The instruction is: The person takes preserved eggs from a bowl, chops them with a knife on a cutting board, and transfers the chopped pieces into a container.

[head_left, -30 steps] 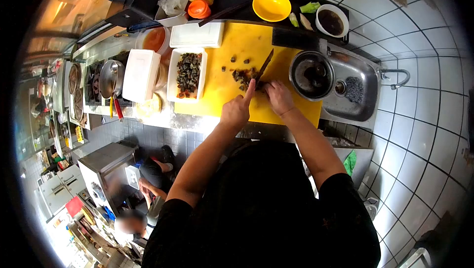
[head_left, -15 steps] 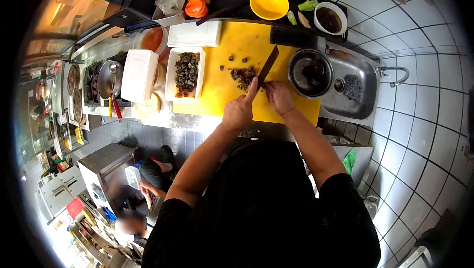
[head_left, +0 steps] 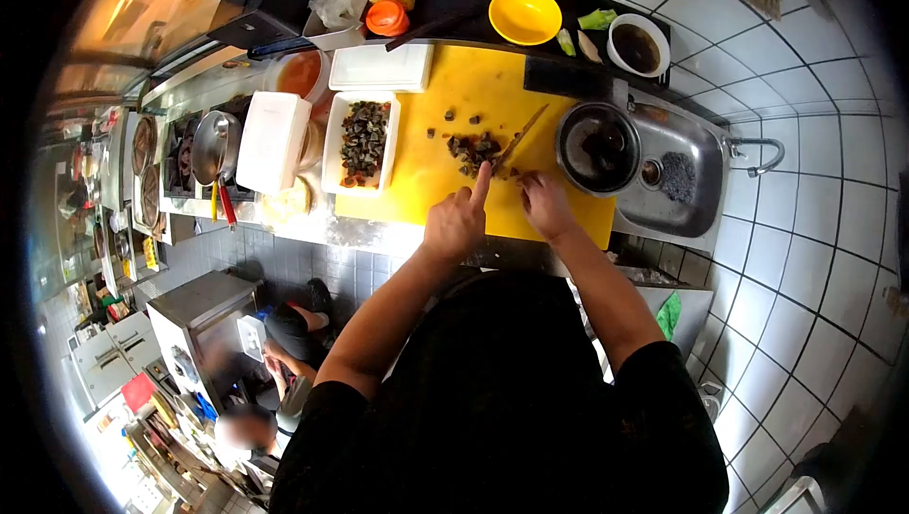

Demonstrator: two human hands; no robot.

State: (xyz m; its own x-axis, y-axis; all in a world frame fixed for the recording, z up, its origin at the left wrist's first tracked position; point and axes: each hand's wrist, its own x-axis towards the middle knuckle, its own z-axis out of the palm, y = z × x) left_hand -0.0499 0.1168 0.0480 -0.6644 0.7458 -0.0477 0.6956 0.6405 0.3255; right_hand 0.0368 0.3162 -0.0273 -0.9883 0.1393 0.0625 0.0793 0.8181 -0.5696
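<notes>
My left hand [head_left: 456,222] is closed around the handle end of a kitchen knife [head_left: 521,137], its index finger stretched along the knife. The blade slants up to the right and shows as a narrow strip. Against its left side lies a pile of dark diced pieces [head_left: 472,152], with a few loose cubes above. My right hand [head_left: 544,203] is closed, fingertips pinched just right of the blade beside a small dark bit; what they hold is hidden. Everything rests on a yellow cutting board [head_left: 417,206].
A white tray [head_left: 329,150] of dark diced pieces stands at the board's left, near a white lid [head_left: 379,67]. To the right, a metal bowl [head_left: 565,168] sits by the sink [head_left: 696,211]. A yellow bowl [head_left: 525,15] is behind. Another person [head_left: 294,339] crouches lower left.
The knife blade has turned from showing its flat to showing nearly edge-on, tilting further right. My right hand has drawn slightly down and away from the blade. The whole view shifts slightly.
</notes>
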